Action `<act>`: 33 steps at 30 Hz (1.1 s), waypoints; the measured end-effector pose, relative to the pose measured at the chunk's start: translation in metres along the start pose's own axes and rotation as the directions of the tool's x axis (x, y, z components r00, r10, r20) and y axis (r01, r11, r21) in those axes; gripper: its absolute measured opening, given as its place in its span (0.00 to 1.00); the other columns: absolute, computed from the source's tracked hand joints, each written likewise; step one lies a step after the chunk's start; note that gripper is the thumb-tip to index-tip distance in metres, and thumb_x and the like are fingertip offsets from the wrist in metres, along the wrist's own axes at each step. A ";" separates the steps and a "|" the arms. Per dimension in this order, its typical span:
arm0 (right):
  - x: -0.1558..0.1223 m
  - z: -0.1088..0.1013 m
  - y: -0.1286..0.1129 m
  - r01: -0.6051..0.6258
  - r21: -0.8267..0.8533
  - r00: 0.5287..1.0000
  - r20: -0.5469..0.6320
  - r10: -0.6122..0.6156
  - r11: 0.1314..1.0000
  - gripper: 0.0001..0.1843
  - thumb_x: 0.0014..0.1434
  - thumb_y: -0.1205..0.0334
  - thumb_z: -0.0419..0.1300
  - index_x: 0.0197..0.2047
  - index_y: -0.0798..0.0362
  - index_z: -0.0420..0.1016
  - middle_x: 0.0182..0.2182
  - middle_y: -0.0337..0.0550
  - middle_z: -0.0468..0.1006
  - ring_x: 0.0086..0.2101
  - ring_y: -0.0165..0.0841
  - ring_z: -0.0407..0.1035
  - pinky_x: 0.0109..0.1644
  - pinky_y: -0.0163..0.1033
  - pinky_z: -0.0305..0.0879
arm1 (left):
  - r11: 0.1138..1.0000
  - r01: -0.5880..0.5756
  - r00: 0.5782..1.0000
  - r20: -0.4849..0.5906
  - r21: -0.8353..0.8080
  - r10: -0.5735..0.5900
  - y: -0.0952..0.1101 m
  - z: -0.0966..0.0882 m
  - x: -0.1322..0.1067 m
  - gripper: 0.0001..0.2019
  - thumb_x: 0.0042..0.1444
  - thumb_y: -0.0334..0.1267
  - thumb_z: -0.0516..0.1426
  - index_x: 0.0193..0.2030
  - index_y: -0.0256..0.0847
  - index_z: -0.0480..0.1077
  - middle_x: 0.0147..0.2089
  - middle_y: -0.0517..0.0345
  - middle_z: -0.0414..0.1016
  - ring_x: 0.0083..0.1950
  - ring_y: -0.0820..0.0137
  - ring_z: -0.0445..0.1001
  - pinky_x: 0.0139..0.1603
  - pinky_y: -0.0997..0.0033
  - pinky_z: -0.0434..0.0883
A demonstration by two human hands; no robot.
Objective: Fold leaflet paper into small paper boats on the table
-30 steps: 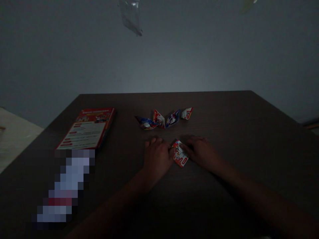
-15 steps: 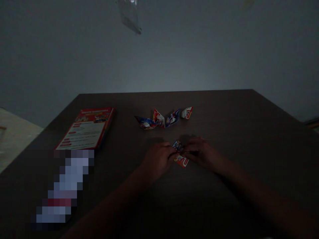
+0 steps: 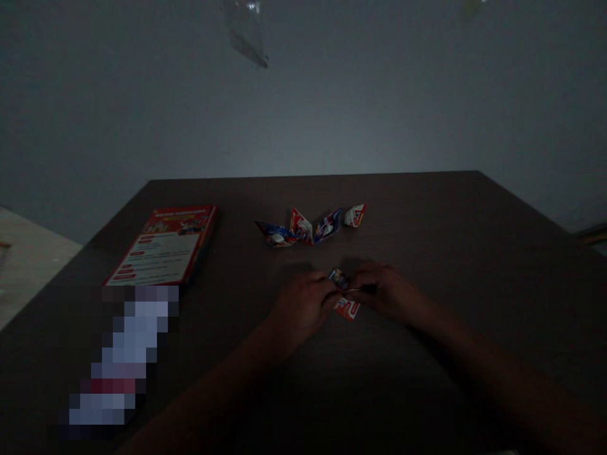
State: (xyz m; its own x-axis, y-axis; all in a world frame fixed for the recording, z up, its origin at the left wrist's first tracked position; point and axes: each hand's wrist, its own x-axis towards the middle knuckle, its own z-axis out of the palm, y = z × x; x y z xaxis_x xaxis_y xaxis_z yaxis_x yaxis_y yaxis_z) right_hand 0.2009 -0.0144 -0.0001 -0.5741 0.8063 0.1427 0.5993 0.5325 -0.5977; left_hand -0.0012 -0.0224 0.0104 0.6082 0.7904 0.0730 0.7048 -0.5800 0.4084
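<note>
A small folded piece of printed red, white and blue paper lies on the dark table between my hands. My left hand pinches its left side with curled fingers. My right hand grips its right side, fingers closed over the top edge. The light is dim, so the fold itself is hard to read. Farther back stand three folded paper shapes in the same print: a group of joined ones and a smaller one.
A red printed booklet lies at the left of the table. A blurred-out patch covers something at the near left. A clear plastic thing hangs against the grey wall above.
A second ago both hands pressed flat on the paper. They have since curled up and pinched it, lifting its far part off the table. Little has moved in the last half second.
</note>
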 end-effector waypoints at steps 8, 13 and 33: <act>0.001 -0.002 -0.008 -0.162 -0.110 0.987 -0.008 0.162 0.981 0.13 0.62 0.58 0.53 0.30 0.54 0.73 0.29 0.42 0.74 0.32 0.32 0.67 0.37 0.37 0.59 | 0.984 0.152 0.988 -0.017 0.090 -0.151 0.006 -0.001 0.001 0.12 0.60 0.41 0.51 0.34 0.39 0.72 0.38 0.53 0.73 0.40 0.66 0.70 0.40 0.67 0.64; 0.003 0.001 -0.011 -0.191 -0.243 0.981 -0.006 0.195 0.951 0.16 0.63 0.56 0.50 0.29 0.54 0.72 0.28 0.42 0.73 0.32 0.33 0.66 0.37 0.38 0.57 | 0.964 0.231 0.973 -0.022 0.136 -0.230 0.011 -0.001 0.001 0.12 0.59 0.42 0.51 0.33 0.39 0.72 0.36 0.52 0.73 0.39 0.65 0.70 0.39 0.64 0.63; 0.007 0.008 -0.022 -0.293 -0.421 0.952 -0.041 0.304 0.859 0.17 0.64 0.56 0.47 0.34 0.54 0.73 0.34 0.47 0.75 0.38 0.38 0.66 0.41 0.42 0.54 | 0.912 0.294 0.955 -0.128 0.285 -0.268 0.017 0.008 -0.004 0.15 0.62 0.40 0.45 0.38 0.37 0.70 0.40 0.48 0.71 0.45 0.59 0.66 0.45 0.57 0.60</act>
State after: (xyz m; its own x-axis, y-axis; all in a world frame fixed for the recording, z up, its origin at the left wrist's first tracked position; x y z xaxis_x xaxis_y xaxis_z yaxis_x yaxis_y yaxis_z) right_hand 0.1799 -0.0222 0.0078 -0.3409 0.9400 -0.0138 0.9175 0.3295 -0.2229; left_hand 0.0109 -0.0366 0.0097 0.3454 0.9353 0.0772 0.9258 -0.3530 0.1350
